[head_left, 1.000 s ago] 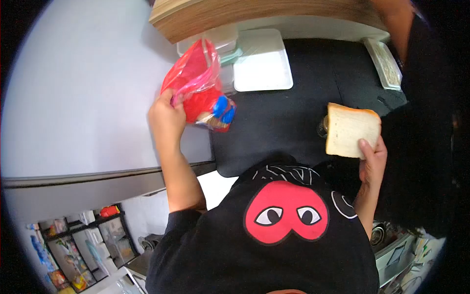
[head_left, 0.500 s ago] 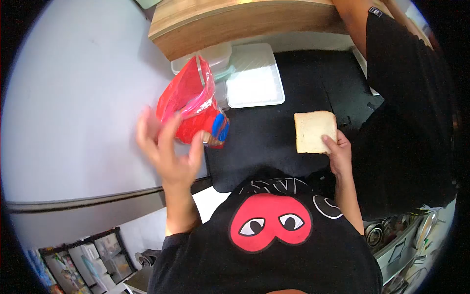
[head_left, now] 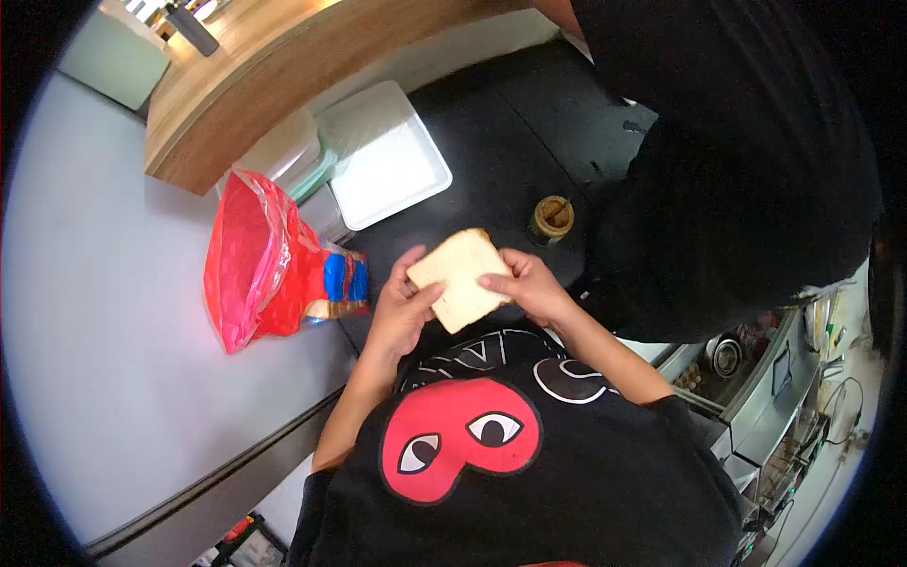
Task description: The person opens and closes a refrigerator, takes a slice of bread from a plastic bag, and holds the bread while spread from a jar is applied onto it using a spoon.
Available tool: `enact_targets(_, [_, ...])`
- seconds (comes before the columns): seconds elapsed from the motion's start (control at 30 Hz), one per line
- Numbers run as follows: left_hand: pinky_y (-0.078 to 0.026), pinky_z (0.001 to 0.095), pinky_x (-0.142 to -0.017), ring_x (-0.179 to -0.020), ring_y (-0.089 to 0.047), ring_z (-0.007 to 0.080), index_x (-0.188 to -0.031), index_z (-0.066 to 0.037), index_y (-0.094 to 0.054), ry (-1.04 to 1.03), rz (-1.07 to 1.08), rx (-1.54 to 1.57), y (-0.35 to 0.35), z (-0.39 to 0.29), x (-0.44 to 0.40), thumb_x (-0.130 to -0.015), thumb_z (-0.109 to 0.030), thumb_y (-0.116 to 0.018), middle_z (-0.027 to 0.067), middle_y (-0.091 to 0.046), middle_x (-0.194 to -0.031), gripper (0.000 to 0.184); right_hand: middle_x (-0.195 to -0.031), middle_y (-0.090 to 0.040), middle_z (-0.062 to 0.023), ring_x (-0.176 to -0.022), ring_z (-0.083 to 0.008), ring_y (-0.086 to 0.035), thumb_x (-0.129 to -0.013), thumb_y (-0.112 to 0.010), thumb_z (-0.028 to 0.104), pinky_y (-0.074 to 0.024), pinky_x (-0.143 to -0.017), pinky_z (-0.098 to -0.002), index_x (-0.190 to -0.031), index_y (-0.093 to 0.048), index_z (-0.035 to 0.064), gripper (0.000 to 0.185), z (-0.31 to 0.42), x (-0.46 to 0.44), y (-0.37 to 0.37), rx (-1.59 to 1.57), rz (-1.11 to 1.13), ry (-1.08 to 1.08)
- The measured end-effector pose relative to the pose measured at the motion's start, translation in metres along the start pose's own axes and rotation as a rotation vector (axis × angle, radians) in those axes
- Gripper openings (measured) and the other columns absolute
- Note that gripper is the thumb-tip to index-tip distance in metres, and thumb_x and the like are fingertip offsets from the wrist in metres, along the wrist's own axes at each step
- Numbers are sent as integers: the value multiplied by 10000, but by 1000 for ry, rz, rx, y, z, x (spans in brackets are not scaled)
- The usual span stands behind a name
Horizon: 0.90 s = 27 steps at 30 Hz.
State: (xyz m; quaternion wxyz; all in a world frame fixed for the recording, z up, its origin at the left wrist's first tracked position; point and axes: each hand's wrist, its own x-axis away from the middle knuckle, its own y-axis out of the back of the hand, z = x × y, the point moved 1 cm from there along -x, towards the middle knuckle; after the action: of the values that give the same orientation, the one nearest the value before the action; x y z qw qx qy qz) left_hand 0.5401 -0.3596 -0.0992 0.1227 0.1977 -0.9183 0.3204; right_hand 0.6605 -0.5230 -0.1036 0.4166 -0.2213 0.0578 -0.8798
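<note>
A pale square slice of bread (head_left: pixel 460 279) with a thin brown crust is held in front of my shirt, tilted cornerwise. My left hand (head_left: pixel 402 307) grips its left edge, thumb on top. On the right side my right hand (head_left: pixel 534 288) pinches it the same way, thumb over the face. The fingers beneath the bread are partly hidden. Just beyond my right hand stands an open jar (head_left: pixel 551 219) with brown spread in it and what looks like a utensil handle. Left of my hands, a red plastic bread bag (head_left: pixel 274 269) gapes at its mouth.
A white tray (head_left: pixel 383 156) lies on the black counter (head_left: pixel 472 128), beside stacked clear containers (head_left: pixel 326 210). A wooden ledge (head_left: pixel 213 128) runs along the back. Another person in black sleeves (head_left: pixel 727 180) stands close on the right.
My left hand has moved from near the bag to the bread, which my right hand has brought inward. The view has turned and shifted, and the jar now shows.
</note>
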Motion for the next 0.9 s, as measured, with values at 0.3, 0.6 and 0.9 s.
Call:
enact_targets(0.3, [-547, 332, -704, -884, -615, 167, -1181, -75, -444, -86, -245, -111, 27, -12, -19, -800, -14, -629, 69, -605, -1014, 427, -1154, -468, -190, -1017, -308, -517, -579, -826, 166, -421, -917, -396, -1308, -315, 23, 902, -19, -1, 124, 881, -745, 173])
enact_targets(0.6, [-480, 360, -859, -1024, -554, 181, -1196, -73, -438, -266, -283, 5, 51, -33, -19, -859, -25, -547, 77, -565, -1109, 357, -1234, -494, -161, -1152, -278, -482, -576, -821, 131, -385, -972, -386, -1281, -361, 14, 850, -39, -57, 150, 620, -449, 187])
enact_targets(0.9, [-434, 374, -927, -1085, -519, 221, -1263, -76, -396, -180, -258, 211, 56, -22, -17, -890, -92, -525, 99, -520, -1185, 395, -1201, -506, -179, -1146, -291, -480, -593, -814, 215, -389, -964, -370, -1288, -377, 19, 844, -44, -103, 89, 771, -154, 230])
